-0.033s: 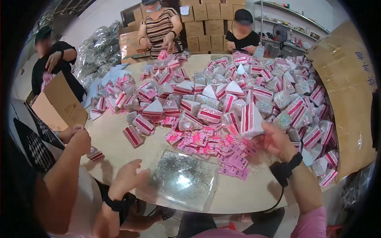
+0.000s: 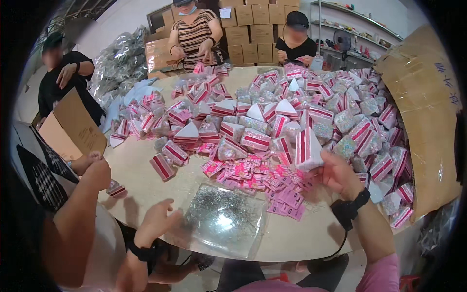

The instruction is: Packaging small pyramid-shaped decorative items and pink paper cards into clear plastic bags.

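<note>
My right hand [image 2: 340, 175] grips the corner of a cake-slice ornament [image 2: 308, 151], white with dark pink layers, and holds it up over the table. Below it spreads a pile of small pink cards [image 2: 287, 182]. My left hand [image 2: 158, 221] hovers at the left side of a clear shallow tray [image 2: 255, 241], fingers stretched out and nothing visible in them. Thin metallic pins [image 2: 214, 209] lie scattered in that tray. Both my wrists wear black bands.
A heap of similar cake slices [image 2: 258, 138] covers the table's far half. A big cardboard box [image 2: 428, 126] stands open along the right. At the left, a co-worker's hands [image 2: 95, 170] are close together beside my left arm. Several other people work around the table.
My left hand shifts very slightly. The cake-slice ornament in my right hand stays almost in place.
</note>
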`<state>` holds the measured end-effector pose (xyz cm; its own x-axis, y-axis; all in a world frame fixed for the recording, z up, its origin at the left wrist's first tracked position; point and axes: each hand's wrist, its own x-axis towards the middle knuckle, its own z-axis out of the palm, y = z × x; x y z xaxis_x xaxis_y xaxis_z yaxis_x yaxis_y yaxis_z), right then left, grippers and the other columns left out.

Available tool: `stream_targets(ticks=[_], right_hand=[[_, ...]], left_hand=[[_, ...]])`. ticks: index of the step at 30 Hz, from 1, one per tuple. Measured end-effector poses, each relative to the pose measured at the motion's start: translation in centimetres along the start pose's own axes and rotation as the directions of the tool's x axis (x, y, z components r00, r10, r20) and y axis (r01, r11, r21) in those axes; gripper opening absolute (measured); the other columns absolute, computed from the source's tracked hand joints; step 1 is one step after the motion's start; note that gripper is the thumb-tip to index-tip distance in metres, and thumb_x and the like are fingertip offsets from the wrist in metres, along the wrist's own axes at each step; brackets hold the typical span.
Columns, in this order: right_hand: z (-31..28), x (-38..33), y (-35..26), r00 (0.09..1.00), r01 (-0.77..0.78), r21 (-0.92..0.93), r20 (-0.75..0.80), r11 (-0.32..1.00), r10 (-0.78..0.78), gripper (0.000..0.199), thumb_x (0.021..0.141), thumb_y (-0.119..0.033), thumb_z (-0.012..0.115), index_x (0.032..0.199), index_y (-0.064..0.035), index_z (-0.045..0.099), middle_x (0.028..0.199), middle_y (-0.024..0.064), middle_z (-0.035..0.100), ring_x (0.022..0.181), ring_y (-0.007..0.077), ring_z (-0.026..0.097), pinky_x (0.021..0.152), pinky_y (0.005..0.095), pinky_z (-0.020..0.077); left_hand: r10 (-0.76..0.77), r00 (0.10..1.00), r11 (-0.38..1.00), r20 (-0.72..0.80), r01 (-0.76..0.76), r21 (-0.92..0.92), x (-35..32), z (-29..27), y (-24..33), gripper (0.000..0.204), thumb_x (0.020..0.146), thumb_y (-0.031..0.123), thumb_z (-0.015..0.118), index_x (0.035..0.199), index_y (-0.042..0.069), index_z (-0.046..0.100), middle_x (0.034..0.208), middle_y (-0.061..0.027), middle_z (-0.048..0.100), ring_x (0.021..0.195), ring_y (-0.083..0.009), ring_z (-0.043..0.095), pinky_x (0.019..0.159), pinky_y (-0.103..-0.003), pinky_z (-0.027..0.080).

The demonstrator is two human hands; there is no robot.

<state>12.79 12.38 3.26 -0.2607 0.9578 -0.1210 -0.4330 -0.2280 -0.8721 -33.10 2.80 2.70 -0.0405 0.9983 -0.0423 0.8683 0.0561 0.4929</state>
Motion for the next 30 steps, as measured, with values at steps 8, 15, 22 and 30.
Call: stream_targets(ticks=[8, 15, 22, 30], right_hand=[[-2.5, -4.7, 1.1, 1.0, -0.007, 0.138, 0.003, 0.99, 0.007, 0.043, 0.094, -0.032, 0.051, 0.124, -0.0013, 0.049, 0.11, 0.0143, 0.062, 0.093, 0.0247, 0.063, 0.073, 0.0387, 0.0539], [-3.6, -6.6, -0.7, 0.994, -0.1, -0.147, -0.061, 0.984, 0.092, 0.044, 0.094, -0.034, 0.049, 0.126, -0.0041, 0.05, 0.113, 0.0134, 0.062, 0.096, 0.0236, 0.062, 0.075, 0.0381, 0.0515], [10.0, 3.9, -4.3, 0.946, 0.065, -0.001, 0.319, 0.998, -0.062, 0.061, 0.093, -0.045, 0.051, 0.132, 0.0005, 0.041, 0.122, 0.0121, 0.056, 0.106, 0.0222, 0.058, 0.091, 0.0396, 0.0457], [17.0, 10.2, -3.9, 0.954, 0.225, -0.844, 0.293, 0.487, 0.067, 0.065, 0.083, -0.031, 0.066, 0.135, -0.0011, 0.04, 0.115, 0.0183, 0.057, 0.102, 0.027, 0.058, 0.084, 0.0348, 0.0487]], left_hand=[[0.079, 0.971, 0.997, -0.225, -0.076, 0.023, 0.8, 4.2, -3.2, 0.023, 0.084, 0.016, 0.052, 0.085, -0.002, 0.065, 0.074, -0.0155, 0.066, 0.069, -0.0253, 0.064, 0.066, -0.034, 0.049], [-0.023, 0.975, 0.996, -0.219, 0.003, -0.092, 1.6, 4.0, -3.2, 0.021, 0.083, 0.016, 0.054, 0.089, -0.001, 0.066, 0.079, -0.0204, 0.065, 0.078, -0.0352, 0.064, 0.069, -0.039, 0.049], [-0.05, 0.983, 0.958, -0.178, -0.004, -0.288, -0.5, 3.6, -2.4, 0.028, 0.085, 0.02, 0.056, 0.096, -0.005, 0.063, 0.072, -0.0112, 0.064, 0.067, -0.0186, 0.06, 0.063, -0.031, 0.047], [-0.087, 0.967, 0.853, -0.241, -0.053, -0.519, -0.7, 6.8, -7.1, 0.034, 0.09, 0.023, 0.057, 0.109, -0.006, 0.058, 0.085, -0.0087, 0.062, 0.074, -0.0132, 0.057, 0.065, -0.029, 0.047]])
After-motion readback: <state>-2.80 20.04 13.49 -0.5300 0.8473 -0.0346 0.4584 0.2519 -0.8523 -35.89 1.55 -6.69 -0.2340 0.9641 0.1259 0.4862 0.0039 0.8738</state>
